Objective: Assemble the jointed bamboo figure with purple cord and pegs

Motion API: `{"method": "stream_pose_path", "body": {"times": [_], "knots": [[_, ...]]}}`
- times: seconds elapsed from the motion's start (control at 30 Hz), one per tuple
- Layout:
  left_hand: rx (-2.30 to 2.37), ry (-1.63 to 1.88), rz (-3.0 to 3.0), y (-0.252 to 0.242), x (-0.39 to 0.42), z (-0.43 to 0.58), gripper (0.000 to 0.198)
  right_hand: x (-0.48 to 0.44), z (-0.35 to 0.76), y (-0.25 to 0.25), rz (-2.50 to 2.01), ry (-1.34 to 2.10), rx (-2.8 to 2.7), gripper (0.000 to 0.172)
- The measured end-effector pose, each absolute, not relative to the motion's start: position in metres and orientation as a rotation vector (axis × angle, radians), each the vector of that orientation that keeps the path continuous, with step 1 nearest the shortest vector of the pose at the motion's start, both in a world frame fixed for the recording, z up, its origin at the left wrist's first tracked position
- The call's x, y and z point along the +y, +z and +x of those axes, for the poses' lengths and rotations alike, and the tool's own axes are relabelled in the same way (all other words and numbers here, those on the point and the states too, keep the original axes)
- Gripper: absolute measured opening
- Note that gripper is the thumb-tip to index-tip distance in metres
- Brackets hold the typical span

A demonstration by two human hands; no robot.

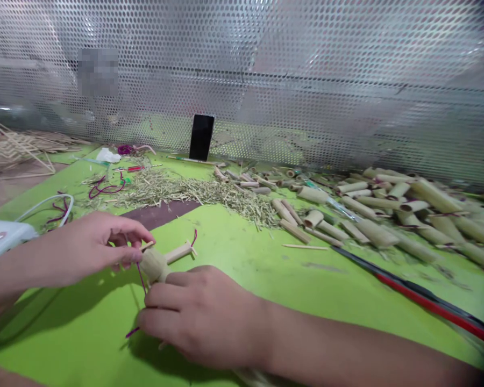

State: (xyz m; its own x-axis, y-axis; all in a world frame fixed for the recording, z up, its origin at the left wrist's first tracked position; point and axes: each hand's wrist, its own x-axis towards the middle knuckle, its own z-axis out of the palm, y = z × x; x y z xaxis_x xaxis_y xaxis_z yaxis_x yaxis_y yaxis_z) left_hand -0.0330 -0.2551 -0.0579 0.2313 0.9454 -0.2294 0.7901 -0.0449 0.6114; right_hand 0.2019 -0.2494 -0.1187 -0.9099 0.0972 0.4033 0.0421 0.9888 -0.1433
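While my right hand (210, 317) rests low over the bench (306, 301), its fingers curled round the lower part of the bamboo (154, 264), my left hand (100, 242) pinches a thin sliver (147, 246) at the upper end. Purple cord (141, 279) runs down beside the bamboo between my hands; whether my left fingers grip that too, I cannot tell. A narrow peg (179, 252) juts from the far side. I take the step to be fitting sliver and cord to the bamboo, so the next move seems to call for a steady right hand and a fine, straight touch from the left. Beyond lie a stick (304, 246), shavings (185, 191) and heaped tubes (387, 204), then the phone (202, 137), upright by the mesh (266, 64).
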Motion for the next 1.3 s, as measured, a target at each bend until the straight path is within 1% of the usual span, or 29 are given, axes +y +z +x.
{"method": "stream_pose_path", "body": {"times": [0.2,0.27,0.37,0.57,0.63,0.7,0.73,0.83,0.9,0.97,1.1,1.13,1.23,1.3], "knots": [[1.538,0.225,1.890,-0.053,-0.255,-0.037,0.030,-0.249,0.204,-0.116,-0.119,0.152,-2.712,0.016],[1.497,0.243,1.874,-0.054,-0.255,-0.036,0.030,-0.250,0.205,-0.116,-0.142,0.136,-2.704,0.018],[1.480,0.313,1.788,-0.058,-0.254,-0.034,0.026,-0.251,0.204,-0.117,-0.145,0.138,-2.702,0.016],[1.470,0.371,1.687,-0.066,-0.250,-0.025,0.024,-0.256,0.201,-0.120,-0.039,0.128,-2.719,0.019],[1.483,0.388,1.656,-0.066,-0.252,-0.021,0.025,-0.258,0.200,-0.119,-0.021,0.135,-2.709,0.018],[1.492,0.437,1.635,-0.067,-0.256,-0.018,0.027,-0.260,0.201,-0.118,-0.060,0.256,-2.634,0.014],[1.487,0.491,1.634,-0.067,-0.258,-0.017,0.029,-0.260,0.202,-0.116,-0.119,0.391,-2.561,0.013],[1.432,0.743,1.661,-0.069,-0.263,-0.015,0.031,-0.258,0.203,-0.111,-0.435,0.985,-2.155,0.013],[1.365,0.879,1.687,-0.071,-0.266,-0.012,0.029,-0.254,0.202,-0.107,-0.608,1.308,-1.822,0.014],[1.292,0.932,1.727,-0.072,-0.268,-0.008,0.021,-0.248,0.201,-0.104,-0.668,1.476,-1.601,0.015],[1.203,1.005,1.943,-0.075,-0.270,-0.003,0.007,-0.238,0.199,-0.099,-0.714,1.600,-1.529,0.018],[1.181,1.032,2.026,-0.076,-0.270,-0.004,0.007,-0.237,0.199,-0.097,-0.744,1.606,-1.542,0.018],[1.076,1.079,2.275,-0.077,-0.270,-0.009,0.020,-0.236,0.198,-0.093,-0.791,1.574,-1.581,0.015],[1.006,1.099,2.408,-0.077,-0.270,-0.012,0.027,-0.237,0.197,-0.091,-0.748,1.469,-1.623,0.011]]}}
